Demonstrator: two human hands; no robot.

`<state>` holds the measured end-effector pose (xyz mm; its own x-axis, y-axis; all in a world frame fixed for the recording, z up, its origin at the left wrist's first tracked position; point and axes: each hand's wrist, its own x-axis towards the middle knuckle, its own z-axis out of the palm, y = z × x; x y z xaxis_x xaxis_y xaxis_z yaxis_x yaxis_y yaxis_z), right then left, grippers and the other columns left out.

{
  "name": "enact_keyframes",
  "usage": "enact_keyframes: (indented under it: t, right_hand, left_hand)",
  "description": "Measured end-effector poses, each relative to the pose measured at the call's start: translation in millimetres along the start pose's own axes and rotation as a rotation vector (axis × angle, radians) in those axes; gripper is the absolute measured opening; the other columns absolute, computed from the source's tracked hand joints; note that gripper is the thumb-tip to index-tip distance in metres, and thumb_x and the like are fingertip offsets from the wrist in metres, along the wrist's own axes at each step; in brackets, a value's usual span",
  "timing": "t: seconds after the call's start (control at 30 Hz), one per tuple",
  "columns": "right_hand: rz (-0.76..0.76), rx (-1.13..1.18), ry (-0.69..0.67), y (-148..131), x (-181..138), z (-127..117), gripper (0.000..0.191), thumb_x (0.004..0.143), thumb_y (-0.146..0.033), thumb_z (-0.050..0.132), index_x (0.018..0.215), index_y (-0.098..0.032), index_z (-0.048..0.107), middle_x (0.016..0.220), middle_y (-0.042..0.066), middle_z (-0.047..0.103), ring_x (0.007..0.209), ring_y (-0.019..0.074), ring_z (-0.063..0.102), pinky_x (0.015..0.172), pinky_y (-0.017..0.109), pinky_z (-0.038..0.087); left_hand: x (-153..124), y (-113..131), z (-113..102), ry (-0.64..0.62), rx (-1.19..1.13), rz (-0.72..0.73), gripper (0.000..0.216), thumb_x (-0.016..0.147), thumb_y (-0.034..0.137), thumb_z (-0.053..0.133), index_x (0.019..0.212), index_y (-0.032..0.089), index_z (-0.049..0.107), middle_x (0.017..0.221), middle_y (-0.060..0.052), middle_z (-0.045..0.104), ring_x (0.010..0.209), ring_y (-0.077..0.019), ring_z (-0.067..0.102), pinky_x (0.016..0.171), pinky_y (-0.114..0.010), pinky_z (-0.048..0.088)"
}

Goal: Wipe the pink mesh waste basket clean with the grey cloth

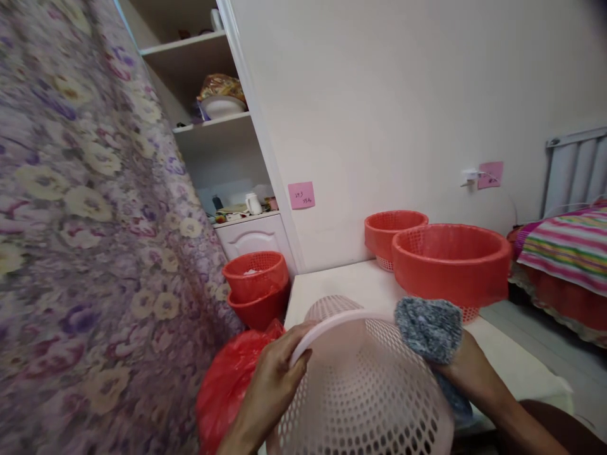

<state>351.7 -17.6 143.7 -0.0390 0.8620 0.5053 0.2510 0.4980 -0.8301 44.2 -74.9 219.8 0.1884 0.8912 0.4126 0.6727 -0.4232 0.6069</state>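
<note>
Left hand closed on the rim of a pale pink perforated basket, right hand clasps a grey cloth against its side, wiping apparently under way; red baskets wait beyond.

A strip of bare white table lies open at the frame's centre. To its right, two red baskets block the way. At lower left, a red plastic bag and stacked red baskets crowd against the floral curtain.
</note>
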Motion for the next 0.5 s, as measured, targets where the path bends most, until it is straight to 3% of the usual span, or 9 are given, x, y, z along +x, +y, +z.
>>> enact_keyframes:
  t: [0.1,0.17,0.23,0.4,0.5]
  right_hand:
    - [-0.125,-0.051,-0.167,-42,12,5,0.032,0.076,-0.022,0.063,0.107,-0.023,0.069,0.108,0.006,0.073,0.098,0.0264,0.067,0.086,0.037,0.054]
    - [-0.19,-0.148,-0.204,-59,13,10,0.037,0.079,-0.016,0.056,0.113,-0.021,0.066,0.109,0.007,0.072,0.088,0.0237,0.067,0.073,0.033,0.054]
    - [-0.228,-0.221,-0.196,-62,10,13,0.04,0.079,-0.014,0.053,0.117,-0.021,0.064,0.109,0.008,0.071,0.087,0.0233,0.066,0.072,0.034,0.053]
    - [-0.041,-0.095,-0.123,-6,-13,6,0.038,0.074,-0.025,0.064,0.112,-0.023,0.069,0.116,0.007,0.071,0.11,0.0276,0.063,0.1,0.042,0.047]
    - [0.181,0.033,0.014,35,-38,11,0.035,0.063,-0.038,0.073,0.094,-0.021,0.076,0.1,0.01,0.077,0.103,0.0335,0.067,0.1,0.048,0.047]
  left_hand:
    - [14,22,1,-0.141,0.019,0.093,0.051,0.084,0.005,0.052,0.127,0.032,0.059,0.126,0.002,0.067,0.114,-0.0142,0.06,0.101,-0.027,0.043]
    - [22,36,4,-0.238,0.032,0.141,0.056,0.082,0.001,0.051,0.126,0.035,0.06,0.123,0.004,0.069,0.11,-0.0124,0.062,0.097,-0.024,0.044]
    - [27,43,7,-0.282,0.042,0.16,0.055,0.084,0.001,0.049,0.126,0.035,0.06,0.121,0.003,0.07,0.106,-0.0121,0.063,0.093,-0.023,0.046]
    - [20,29,4,-0.169,0.056,0.147,0.047,0.083,0.003,0.051,0.119,0.03,0.064,0.118,0.002,0.071,0.109,-0.0128,0.064,0.095,-0.023,0.045]
    - [12,14,0,-0.06,0.033,0.11,0.044,0.083,0.005,0.052,0.117,0.03,0.065,0.117,0.002,0.072,0.106,-0.0132,0.065,0.094,-0.024,0.046]
